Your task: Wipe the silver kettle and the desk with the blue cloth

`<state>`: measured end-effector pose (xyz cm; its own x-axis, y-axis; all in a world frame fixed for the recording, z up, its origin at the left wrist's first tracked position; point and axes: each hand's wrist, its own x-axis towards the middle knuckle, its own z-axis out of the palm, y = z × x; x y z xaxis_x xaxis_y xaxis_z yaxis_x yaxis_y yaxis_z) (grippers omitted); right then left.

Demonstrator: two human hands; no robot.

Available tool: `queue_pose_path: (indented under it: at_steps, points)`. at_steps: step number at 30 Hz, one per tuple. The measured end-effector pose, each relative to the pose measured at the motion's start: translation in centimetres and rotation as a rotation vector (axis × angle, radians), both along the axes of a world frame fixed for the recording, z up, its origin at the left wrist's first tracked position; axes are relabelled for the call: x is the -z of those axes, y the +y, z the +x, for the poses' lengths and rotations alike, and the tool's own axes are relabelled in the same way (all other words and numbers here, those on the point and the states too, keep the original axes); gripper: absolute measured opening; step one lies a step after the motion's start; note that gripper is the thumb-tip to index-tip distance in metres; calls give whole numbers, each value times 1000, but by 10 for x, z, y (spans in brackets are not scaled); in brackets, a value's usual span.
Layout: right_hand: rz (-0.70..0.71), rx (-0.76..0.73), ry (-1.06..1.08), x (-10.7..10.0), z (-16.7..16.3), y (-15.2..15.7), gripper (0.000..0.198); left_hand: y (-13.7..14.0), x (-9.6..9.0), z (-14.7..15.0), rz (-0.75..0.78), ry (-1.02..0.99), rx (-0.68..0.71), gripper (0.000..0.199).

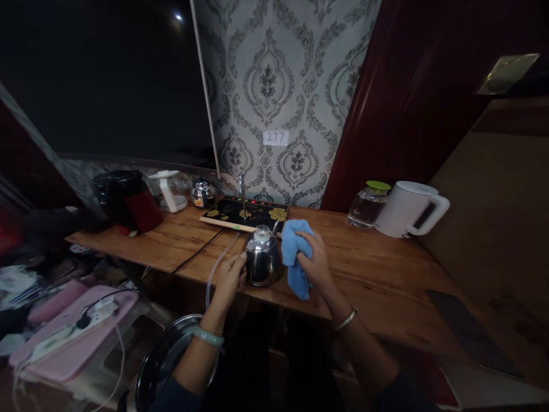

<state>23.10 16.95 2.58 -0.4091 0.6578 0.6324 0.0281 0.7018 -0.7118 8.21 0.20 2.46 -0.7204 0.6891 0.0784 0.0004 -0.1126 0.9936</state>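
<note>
A shiny metal kettle point(262, 260) with a clear lid knob stands upright near the front edge of the wooden table point(364, 269). On its left side my left hand point(231, 274) is closed, apparently round the handle, which the fingers mostly hide. A light blue cloth point(295, 246) hangs bunched in my right hand point(315, 260), just right of the kettle. Whether the cloth touches the kettle I cannot tell. Behind the kettle lies a black electric tea stove point(257, 213) with gold flowers, a thin upright spout and a lit red indicator.
Left on the table are a small shiny pot point(203, 191), a glass jug point(171, 197) and a black-red appliance point(128, 200). Right are a green-lidded jar point(368, 205) and a white jug point(405, 209). A metal basin point(165, 349) and a pink stool point(64, 349) with a power strip stand below.
</note>
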Motion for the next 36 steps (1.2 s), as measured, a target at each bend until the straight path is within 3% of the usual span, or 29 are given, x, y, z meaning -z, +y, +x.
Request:
queue_pose_path:
  at_steps: [3, 6, 10, 13, 17, 20, 22, 26, 30, 32, 36]
  points:
    - [0, -161, -42, -7, -33, 5, 55, 2, 2, -1, 7, 25, -26, 54]
    - [-73, -211, -16, 9, -52, 12, 50, 4, 6, 0, 15, 36, -41, 55]
    - [-150, -174, -13, 45, -42, 15, 41, 4, 7, 1, 28, 49, -54, 53]
    - [-228, -135, -121, 61, -22, 14, 34, 4, 6, 3, 48, 78, -67, 54]
    - [-426, -182, -211, 52, -2, 12, 26, 4, 6, 4, 46, 57, -62, 55]
    - [-620, -190, -55, 39, -4, 6, 35, 6, 8, 4, 58, 71, -78, 55]
    - [-669, -154, 56, 39, -13, -3, 40, 6, 9, 5, 71, 84, -92, 55]
    - [-452, 30, 103, 58, -29, -36, 43, 6, 10, 6, 77, 69, -92, 54]
    - [-231, 210, 52, 80, -26, -80, 55, 5, 9, 8, 70, 49, -82, 53]
    - [-129, 181, -42, 84, -19, -102, 55, 5, 7, 9, 68, 81, -98, 51]
    - [91, -28, -304, 83, -12, -131, 58, 2, 4, 10, 93, 144, -146, 49]
